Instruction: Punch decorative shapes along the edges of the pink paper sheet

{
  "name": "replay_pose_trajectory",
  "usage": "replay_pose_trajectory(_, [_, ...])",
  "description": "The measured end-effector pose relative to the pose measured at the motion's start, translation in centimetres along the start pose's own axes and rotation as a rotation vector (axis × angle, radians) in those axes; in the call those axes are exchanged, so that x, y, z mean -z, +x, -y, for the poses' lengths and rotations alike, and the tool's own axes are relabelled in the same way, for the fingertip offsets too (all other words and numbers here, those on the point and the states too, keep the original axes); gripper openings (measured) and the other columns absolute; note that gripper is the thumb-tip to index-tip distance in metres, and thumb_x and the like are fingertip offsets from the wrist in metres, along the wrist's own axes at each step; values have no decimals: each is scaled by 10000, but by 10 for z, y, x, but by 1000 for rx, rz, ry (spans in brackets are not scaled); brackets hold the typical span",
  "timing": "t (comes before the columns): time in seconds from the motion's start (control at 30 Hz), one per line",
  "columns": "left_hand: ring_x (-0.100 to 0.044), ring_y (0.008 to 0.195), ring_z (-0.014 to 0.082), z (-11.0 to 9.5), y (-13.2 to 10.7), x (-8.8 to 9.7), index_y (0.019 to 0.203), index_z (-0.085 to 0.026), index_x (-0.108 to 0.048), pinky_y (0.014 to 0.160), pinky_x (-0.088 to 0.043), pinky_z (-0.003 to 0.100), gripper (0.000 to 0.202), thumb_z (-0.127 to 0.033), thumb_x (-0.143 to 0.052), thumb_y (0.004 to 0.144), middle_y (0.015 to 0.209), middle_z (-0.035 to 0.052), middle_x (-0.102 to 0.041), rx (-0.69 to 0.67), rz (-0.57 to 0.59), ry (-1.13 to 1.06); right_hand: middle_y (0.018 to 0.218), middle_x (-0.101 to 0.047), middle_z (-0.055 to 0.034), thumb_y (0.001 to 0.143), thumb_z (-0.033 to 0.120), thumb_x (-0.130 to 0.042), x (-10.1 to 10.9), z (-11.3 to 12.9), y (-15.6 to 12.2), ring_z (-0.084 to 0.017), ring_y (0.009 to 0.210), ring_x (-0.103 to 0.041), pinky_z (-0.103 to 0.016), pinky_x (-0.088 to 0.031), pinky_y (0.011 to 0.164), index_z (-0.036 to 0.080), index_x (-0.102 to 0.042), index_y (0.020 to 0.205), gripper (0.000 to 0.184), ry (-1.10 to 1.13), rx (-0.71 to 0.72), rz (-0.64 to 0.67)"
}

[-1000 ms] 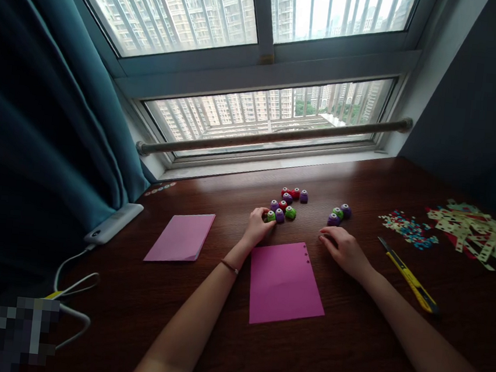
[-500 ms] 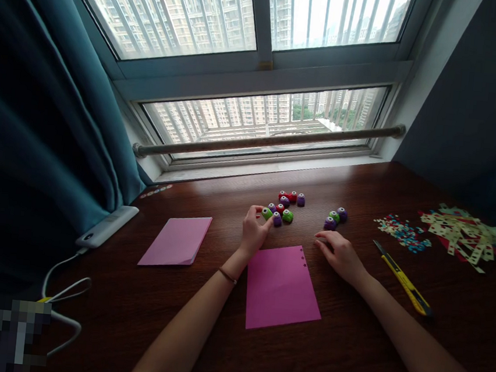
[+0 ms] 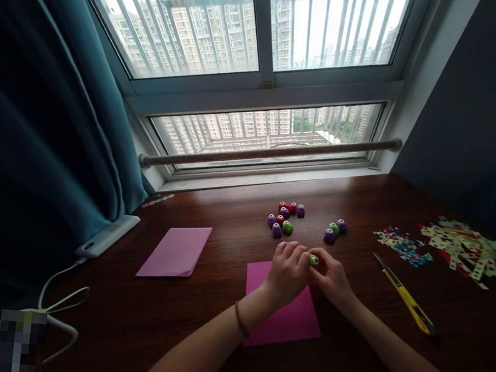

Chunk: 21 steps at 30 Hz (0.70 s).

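A small green craft punch point(image 3: 313, 261) with a white round top is held between my two hands, above the far right corner of a magenta paper sheet point(image 3: 287, 324). My left hand point(image 3: 287, 272) comes from the left, its curled fingers closed against the punch. From the right, my right hand point(image 3: 331, 277) pinches the same punch between thumb and fingers. My hands hide the sheet's far right corner. Beyond them stand several more punches, among them a green one point(image 3: 287, 228), a red one point(image 3: 292, 208) and a purple one point(image 3: 330, 236).
A pink paper stack point(image 3: 175, 252) lies left, near a white power strip point(image 3: 109, 236) with cables. On the right are a yellow utility knife point(image 3: 406, 295) with its blade out, paper confetti point(image 3: 404, 246) and punched paper strips point(image 3: 465, 248). The window point(image 3: 261, 135) stands behind the table.
My left hand has taken the green punch from the left group and carried it right, to my right hand. My right hand has moved slightly nearer and closed on it.
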<state>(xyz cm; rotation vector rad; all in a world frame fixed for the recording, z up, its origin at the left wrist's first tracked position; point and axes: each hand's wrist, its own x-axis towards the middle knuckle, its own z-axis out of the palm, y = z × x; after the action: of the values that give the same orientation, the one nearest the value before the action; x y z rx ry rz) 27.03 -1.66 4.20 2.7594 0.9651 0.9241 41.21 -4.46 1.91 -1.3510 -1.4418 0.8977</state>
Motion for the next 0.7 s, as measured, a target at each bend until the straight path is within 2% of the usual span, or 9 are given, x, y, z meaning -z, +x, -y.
replay_pose_trajectory(0.17, [-516, 955, 268, 3, -1, 9, 993, -208, -494, 793, -443, 424, 220, -317, -577, 821, 1002, 92, -565, 98, 65, 14, 960, -609, -48, 745, 436, -577, 6, 0, 3, -138, 861, -602, -231, -522, 736, 181, -589, 950, 327, -65, 54, -72])
replay_pose_trajectory(0.27, [-537, 919, 268, 14, -15, 19, 967, -212, -525, 760, -469, 415, 324, -402, -673, 749, 988, 83, -572, 137, 141, -1, 1007, -581, -57, 738, 432, -586, 10, 0, 5, -136, 849, -601, -223, -529, 673, 191, -610, 963, 330, -141, 76, -108])
replay_pose_trajectory(0.37, [-536, 994, 279, 28, -36, 27, 1067, -226, -535, 828, -461, 425, 515, -485, -729, 666, 1080, 90, -572, 137, 225, -34, 986, -581, -48, 733, 402, -598, 13, -1, 6, -111, 774, -597, -208, -521, 622, 192, -615, 974, 321, -191, 70, -101])
replay_pose_trajectory(0.5, [-439, 1184, 288, 41, -58, 29, 1277, -215, -427, 973, -380, 441, 714, -526, -690, 691, 1295, 127, -472, 145, 293, -71, 953, -602, -25, 721, 315, -608, 17, -2, 8, -89, 734, -588, -198, -508, 626, 193, -621, 943, 254, -251, 43, -18])
replay_pose_trajectory(0.7, [-338, 1275, 274, 44, -64, 20, 1356, -198, -351, 1041, -308, 431, 729, -505, -631, 756, 1381, 122, -388, 181, 318, -93, 906, -638, -23, 695, 294, -615, 31, -3, 11, -108, 779, -602, -217, -516, 697, 186, -655, 918, 251, -307, 28, 187])
